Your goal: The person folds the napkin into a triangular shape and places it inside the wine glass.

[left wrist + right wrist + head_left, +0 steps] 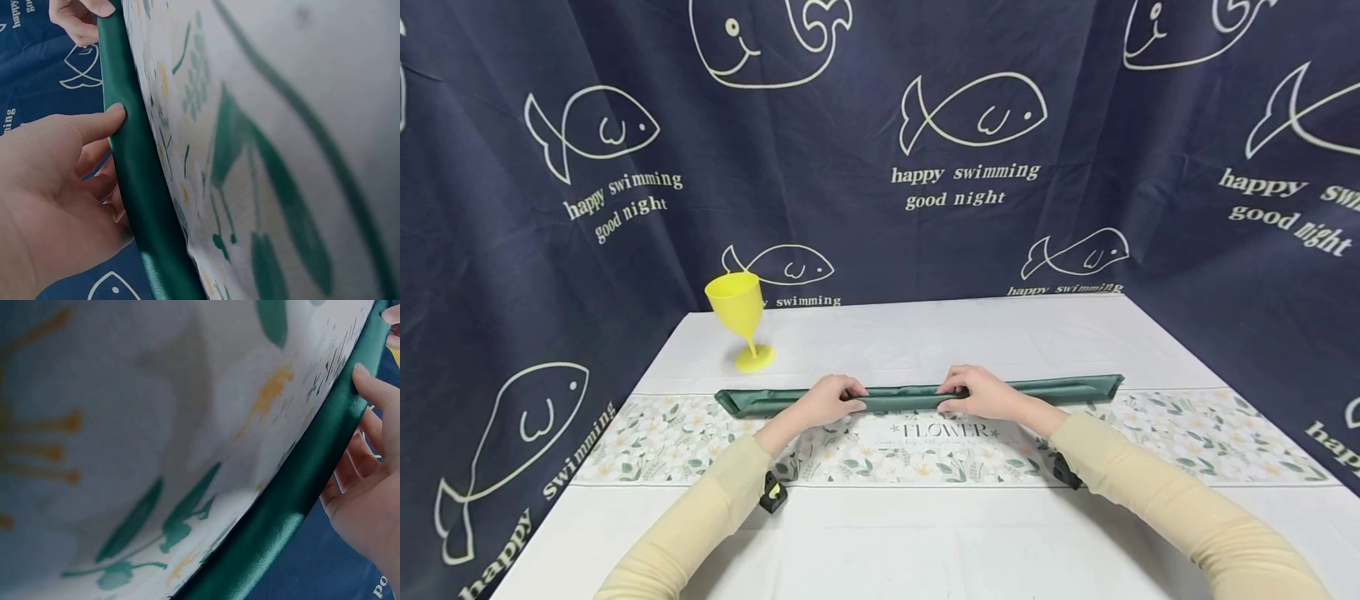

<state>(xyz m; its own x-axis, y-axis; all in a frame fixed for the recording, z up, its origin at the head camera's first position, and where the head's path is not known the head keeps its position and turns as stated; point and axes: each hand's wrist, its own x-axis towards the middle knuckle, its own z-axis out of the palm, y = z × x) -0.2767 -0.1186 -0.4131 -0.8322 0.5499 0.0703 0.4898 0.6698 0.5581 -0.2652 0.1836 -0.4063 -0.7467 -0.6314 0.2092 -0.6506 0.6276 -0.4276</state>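
Your left hand [831,400] and right hand [985,393] pinch green cloth [902,401] at 12 o'clock; likely mid-fold; next wants even rolling.

Your left forearm [700,510] and right forearm [1157,496], both in cream sleeves [730,475], reach forward and slant inward. Your left hand [827,400] and right hand [981,393] face each other, apart, nearly level. Both are bent into a pinch, thumbs [100,125] on your side, fingers [94,156] curled beyond.
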